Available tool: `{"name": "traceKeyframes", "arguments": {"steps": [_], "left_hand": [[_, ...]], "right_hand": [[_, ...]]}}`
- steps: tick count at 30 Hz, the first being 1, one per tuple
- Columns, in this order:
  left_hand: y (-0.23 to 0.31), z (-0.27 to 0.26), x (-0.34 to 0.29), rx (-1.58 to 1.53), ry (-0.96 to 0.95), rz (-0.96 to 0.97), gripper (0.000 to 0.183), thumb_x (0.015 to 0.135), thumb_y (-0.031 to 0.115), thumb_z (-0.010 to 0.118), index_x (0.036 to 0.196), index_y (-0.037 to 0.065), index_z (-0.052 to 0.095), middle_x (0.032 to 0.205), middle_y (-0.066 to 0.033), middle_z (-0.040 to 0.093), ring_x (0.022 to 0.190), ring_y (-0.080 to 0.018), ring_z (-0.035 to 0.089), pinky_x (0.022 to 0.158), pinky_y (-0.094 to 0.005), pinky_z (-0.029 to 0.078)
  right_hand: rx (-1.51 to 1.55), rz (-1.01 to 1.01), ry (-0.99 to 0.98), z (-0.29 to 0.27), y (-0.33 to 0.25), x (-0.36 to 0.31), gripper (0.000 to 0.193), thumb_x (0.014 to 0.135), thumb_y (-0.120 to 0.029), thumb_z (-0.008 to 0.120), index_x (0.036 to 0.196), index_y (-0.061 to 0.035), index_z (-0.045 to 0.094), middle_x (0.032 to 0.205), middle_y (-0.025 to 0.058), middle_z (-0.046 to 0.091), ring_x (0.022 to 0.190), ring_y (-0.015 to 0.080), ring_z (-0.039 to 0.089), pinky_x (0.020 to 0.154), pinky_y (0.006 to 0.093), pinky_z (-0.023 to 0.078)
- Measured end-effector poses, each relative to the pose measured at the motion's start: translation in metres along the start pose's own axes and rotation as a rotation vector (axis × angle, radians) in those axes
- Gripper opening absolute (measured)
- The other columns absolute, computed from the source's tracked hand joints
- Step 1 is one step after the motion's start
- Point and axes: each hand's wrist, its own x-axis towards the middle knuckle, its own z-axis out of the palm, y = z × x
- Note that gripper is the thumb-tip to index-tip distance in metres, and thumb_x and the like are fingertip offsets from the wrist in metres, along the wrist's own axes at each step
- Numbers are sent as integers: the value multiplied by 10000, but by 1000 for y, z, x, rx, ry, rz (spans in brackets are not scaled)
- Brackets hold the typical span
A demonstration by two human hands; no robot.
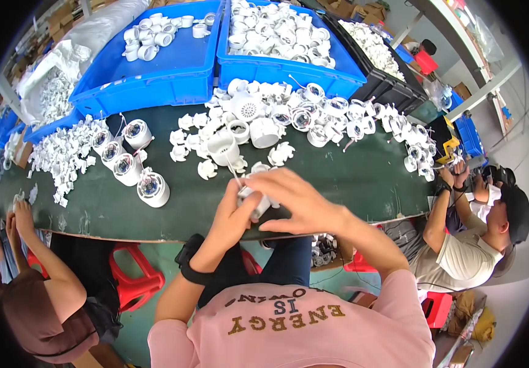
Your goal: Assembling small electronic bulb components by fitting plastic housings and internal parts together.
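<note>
My left hand [235, 211] is closed round a small white plastic housing [261, 207] at the table's near edge. A thin light wire [233, 171] sticks up beside its fingers. My right hand [298, 199] arches over the same housing from the right, fingers on its top; the fingertips are partly hidden. Just beyond lie white round housings [222, 149] and white finned parts [281, 153]. Left of my hands stand several white cylinders with circuit boards and wires inside, the nearest one [153, 189] by itself.
Two blue bins [145, 84] with white fittings and a black crate [399, 92] line the table's far side. Small white clips [62, 156] are heaped at left. More wired housings [421, 150] spread right. One co-worker [49, 306] sits left, another [460, 245] right. A red stool [135, 276] stands below.
</note>
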Motion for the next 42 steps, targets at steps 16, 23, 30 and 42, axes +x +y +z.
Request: {"name": "traceKeyframes", "arguments": {"steps": [16,23,30,42], "left_hand": [[10,-37,-25,-101,240,119,302,888,213,471,1091,0,541,856,-74,609,749,-140,573,687,-261,469],[-4,-67,-33,494,496,363,309,930,234,459,991,-35,598,898,-194,618,778,-323,604,723,-371,480],[-7,-68,-21,498,572,284,336,926,256,474,984,-50,599,906,-193,608,767,-322,582,725,-383,468],[-6,-71,-18,423,553,189,439,931,367,478,1013,-51,584,933,-208,596,775,-332,569,730,-390,457]], "right_hand": [[-462,619,212,-88,274,109,379,740,-203,716,1089,-76,644,963,145,652,854,261,634,783,356,498],[-715,757,-31,-128,386,124,726,653,-294,785,1294,-118,493,1168,214,579,1073,345,570,930,399,448],[-576,867,-205,-113,444,179,973,577,-499,791,1382,-140,378,1268,257,485,1153,376,514,953,443,430],[-730,914,-489,-74,455,176,1195,507,-475,806,1454,-118,171,1355,353,282,1248,495,352,1029,517,328]]}}
